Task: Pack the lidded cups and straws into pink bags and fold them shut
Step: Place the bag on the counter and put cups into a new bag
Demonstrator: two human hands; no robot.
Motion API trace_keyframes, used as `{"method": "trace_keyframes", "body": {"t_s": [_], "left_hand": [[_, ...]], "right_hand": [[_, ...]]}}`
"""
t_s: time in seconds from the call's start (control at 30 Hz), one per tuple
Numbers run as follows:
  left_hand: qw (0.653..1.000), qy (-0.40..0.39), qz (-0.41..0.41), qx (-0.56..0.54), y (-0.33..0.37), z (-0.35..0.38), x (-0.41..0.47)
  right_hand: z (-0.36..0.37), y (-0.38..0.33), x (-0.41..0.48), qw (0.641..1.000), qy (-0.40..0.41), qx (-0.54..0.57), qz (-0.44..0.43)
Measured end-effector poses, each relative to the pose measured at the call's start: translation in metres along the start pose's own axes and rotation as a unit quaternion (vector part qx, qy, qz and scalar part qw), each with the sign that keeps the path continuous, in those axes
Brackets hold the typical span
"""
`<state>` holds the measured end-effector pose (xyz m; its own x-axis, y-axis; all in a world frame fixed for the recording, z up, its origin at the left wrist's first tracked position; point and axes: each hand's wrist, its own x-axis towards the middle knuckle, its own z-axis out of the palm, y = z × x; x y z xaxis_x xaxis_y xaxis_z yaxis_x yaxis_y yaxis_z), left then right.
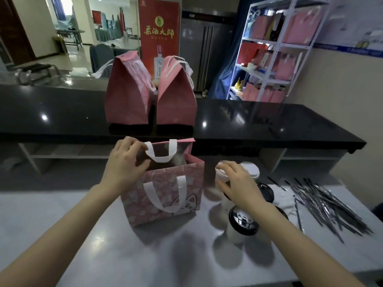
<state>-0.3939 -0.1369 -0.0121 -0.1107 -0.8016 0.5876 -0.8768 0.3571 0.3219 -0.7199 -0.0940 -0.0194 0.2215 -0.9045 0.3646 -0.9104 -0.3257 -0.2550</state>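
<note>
An open pink bag (165,193) with white handles stands upright on the grey table (103,235). My left hand (124,162) grips its left rim and holds the mouth open. Just right of the bag, my right hand (238,183) curls round a white-lidded cup (220,177) near its top. More lidded cups stand around it: a white-lidded one (250,169) behind, a black-lidded one (243,222) in front, another black lid (267,192) partly hidden by my wrist. A heap of wrapped black straws (325,204) lies at the right.
Two folded-shut pink bags (128,94) (176,96) stand side by side on the raised black counter (269,121) behind the table. A metal shelf rack (275,48) with more pink bags stands at the back right.
</note>
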Motion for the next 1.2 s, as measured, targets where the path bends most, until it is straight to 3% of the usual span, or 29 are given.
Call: {"method": "trace_keyframes", "body": {"t_s": [0.1, 0.17, 0.33, 0.6, 0.87, 1.03, 1.2], "left_hand": [[0.993, -0.112, 0.019, 0.018, -0.004, 0.003, 0.008], [0.989, -0.14, 0.037, 0.032, -0.006, 0.005, 0.006], [0.974, -0.211, 0.039, 0.067, -0.007, 0.005, -0.009], [0.96, -0.279, 0.002, 0.022, 0.009, -0.008, -0.029], [0.963, -0.269, -0.007, -0.01, 0.017, -0.006, -0.04], [0.964, -0.262, -0.024, -0.038, 0.021, -0.005, -0.041], [0.965, -0.249, -0.045, -0.069, 0.026, -0.006, -0.041]], "right_hand": [[0.004, 0.026, -0.005, 0.987, -0.115, -0.066, 0.09], [0.011, 0.039, -0.005, 0.968, -0.186, -0.108, 0.129], [0.035, 0.055, -0.003, 0.938, -0.261, -0.146, 0.175], [0.047, 0.057, 0.007, 0.956, -0.195, -0.163, 0.143], [0.039, 0.055, 0.002, 0.972, -0.171, -0.142, 0.08], [-0.008, 0.032, 0.017, 0.994, -0.086, -0.051, 0.053], [-0.074, -0.01, 0.036, 0.999, 0.033, 0.006, -0.042]]}}
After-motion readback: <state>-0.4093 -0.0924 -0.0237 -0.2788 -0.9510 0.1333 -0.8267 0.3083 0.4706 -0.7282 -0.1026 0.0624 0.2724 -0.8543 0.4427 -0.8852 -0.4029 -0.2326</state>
